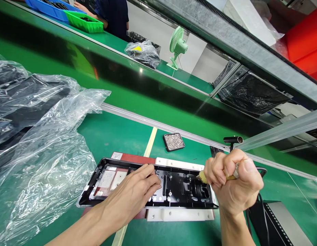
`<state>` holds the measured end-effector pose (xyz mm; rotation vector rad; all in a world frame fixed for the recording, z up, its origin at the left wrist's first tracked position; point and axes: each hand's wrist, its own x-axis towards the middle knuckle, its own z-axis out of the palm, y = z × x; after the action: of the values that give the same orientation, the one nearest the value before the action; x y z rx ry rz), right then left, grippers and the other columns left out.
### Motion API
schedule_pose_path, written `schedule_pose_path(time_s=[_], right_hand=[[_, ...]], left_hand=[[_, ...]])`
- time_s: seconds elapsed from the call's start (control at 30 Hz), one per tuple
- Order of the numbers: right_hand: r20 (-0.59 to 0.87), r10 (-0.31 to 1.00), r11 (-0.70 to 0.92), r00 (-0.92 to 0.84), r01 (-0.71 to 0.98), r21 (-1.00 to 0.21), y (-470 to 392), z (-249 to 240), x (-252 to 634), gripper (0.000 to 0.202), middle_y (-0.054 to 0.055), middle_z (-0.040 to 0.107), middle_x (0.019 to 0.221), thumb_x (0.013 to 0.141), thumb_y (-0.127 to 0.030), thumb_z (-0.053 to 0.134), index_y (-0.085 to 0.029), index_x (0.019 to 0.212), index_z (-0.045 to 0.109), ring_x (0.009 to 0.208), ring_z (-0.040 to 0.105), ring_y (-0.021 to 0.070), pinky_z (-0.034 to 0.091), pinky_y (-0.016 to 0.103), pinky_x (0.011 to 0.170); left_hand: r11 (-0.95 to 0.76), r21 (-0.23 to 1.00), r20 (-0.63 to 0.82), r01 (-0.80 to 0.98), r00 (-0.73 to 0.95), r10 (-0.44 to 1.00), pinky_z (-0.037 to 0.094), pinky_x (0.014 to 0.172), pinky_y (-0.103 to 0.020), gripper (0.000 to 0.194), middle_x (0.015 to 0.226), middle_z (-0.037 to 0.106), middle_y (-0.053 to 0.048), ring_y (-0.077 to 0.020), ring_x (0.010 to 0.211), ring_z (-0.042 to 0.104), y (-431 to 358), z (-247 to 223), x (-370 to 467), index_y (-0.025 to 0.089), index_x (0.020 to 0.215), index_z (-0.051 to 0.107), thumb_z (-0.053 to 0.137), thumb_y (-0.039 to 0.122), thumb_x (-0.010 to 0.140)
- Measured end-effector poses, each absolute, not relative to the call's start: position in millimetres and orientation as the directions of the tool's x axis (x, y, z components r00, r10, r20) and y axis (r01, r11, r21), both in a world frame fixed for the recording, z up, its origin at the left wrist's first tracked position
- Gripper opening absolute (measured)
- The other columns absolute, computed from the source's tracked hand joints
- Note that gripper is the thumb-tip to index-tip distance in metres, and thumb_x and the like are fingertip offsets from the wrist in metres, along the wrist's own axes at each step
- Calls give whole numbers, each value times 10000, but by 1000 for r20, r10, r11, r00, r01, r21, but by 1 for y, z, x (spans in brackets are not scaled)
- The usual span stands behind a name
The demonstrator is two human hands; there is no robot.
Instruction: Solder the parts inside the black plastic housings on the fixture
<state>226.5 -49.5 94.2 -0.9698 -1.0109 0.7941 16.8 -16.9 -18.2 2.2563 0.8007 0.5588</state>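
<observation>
A long black plastic housing lies on a dark red base with white blocks along its sides. Small metal pieces sit in several of its posts. My right hand is closed in a fist round a soldering iron with a yellowish grip, its tip pointing down into the right part of the housing. Over the middle of the housing rests my left hand, fingers curled together; whatever they pinch is hidden. A small black tray of tiny metal pieces stands behind the housing.
Clear plastic bags over black parts cover the left. At right are a metal tube holder, cables and a black box. A metal rail runs behind. Across stand a green basket, a fan and a person.
</observation>
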Motion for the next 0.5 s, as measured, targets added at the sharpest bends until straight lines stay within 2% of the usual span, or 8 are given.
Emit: schedule_pose_path(time_s=[0.17, 0.5], right_hand=[[306, 897, 354, 321, -103, -930, -49, 94, 225, 394, -59, 356, 456, 911, -420, 557, -208, 590, 472, 388, 280, 77, 273, 206, 358], [290, 907, 338, 307, -117, -934, -50, 94, 229, 364, -58, 390, 467, 916, -388, 545, -206, 608, 480, 387, 301, 74, 299, 210, 377]], left_hand=[[-540, 766, 167, 350, 702, 692, 528, 688, -260, 243, 918, 566, -14, -127, 799, 617, -17, -19, 17, 193, 996, 693, 455, 171, 1044], [-527, 772, 148, 355, 706, 693, 557, 716, -290, 309, 919, 553, -28, -146, 826, 613, -17, -21, 17, 186, 973, 687, 393, 211, 1064]])
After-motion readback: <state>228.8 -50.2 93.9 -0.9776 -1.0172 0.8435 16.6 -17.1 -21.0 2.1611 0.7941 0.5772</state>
